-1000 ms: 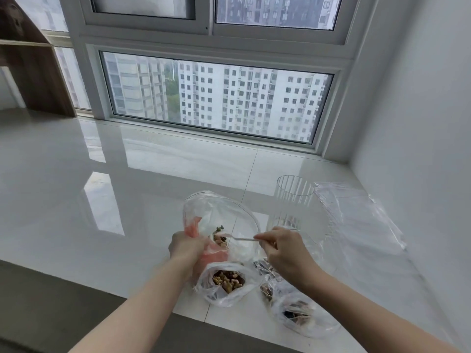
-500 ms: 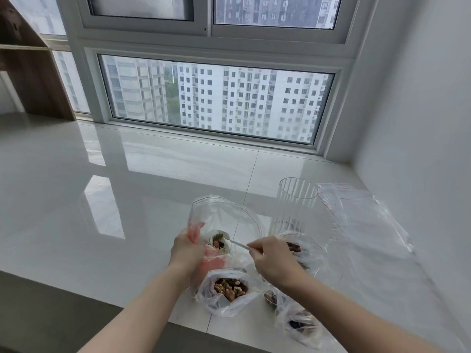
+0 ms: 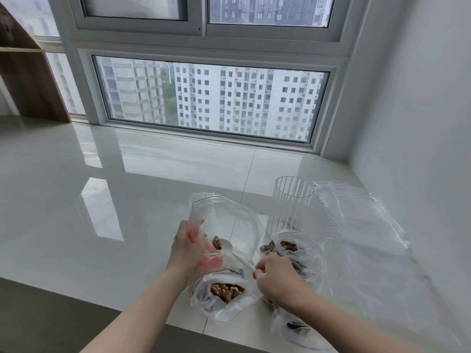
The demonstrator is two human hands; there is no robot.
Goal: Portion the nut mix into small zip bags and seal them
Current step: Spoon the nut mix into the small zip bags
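My left hand [image 3: 187, 253] grips the side of a clear zip bag [image 3: 229, 217] and holds its mouth open above the white tiled surface. A few nuts [image 3: 216, 242] lie inside that bag. My right hand [image 3: 275, 276] pinches the handle of a white plastic spoon [image 3: 229, 249], whose bowl is inside the bag's mouth beside the nuts. Below the held bag sits an open plastic bag of walnuts [image 3: 225, 291]. Another open bag of dark nuts [image 3: 286, 247] sits to the right, partly behind my right hand.
A clear ribbed glass [image 3: 293, 200] stands behind the bags. A pile of empty clear bags [image 3: 356, 225] lies at the right by the wall. One more small bag with dark pieces [image 3: 295, 329] lies under my right forearm. The ledge's front edge [image 3: 102, 305] is close.
The spoon has gone deeper into the held bag and tipped its nuts in. My right hand has moved down and toward me, and the open bag now stands wider.
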